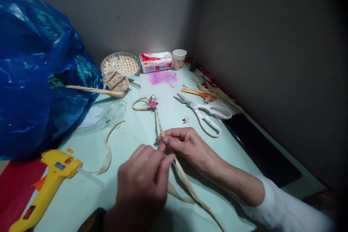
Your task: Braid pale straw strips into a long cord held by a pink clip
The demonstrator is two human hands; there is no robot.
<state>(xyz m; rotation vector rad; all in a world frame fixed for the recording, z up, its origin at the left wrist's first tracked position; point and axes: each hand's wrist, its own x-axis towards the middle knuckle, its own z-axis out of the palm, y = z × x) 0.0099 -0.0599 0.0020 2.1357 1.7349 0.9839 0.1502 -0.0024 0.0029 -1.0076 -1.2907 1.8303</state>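
A thin braided straw cord point(159, 121) runs down the middle of the table, with a loop at its far end and a small pink piece point(152, 103) where the loop closes. My right hand point(187, 145) pinches the braid at its near end between thumb and fingers. Close against it, my left hand point(144, 174) is closed with the thumb against the curled fingers, and they seem to grip one of the strands. Loose flat straw strands point(187, 185) trail from the braid toward the table's near edge.
At left lie a yellow glue gun point(53, 177), a loose strip point(107, 152) and a blue plastic bag point(40, 69). Behind are a woven basket point(127, 66), twine ball point(116, 81), tissue pack point(156, 63) and paper cup point(179, 59). Scissors point(208, 112) and a black tablet-like slab point(261, 148) lie right.
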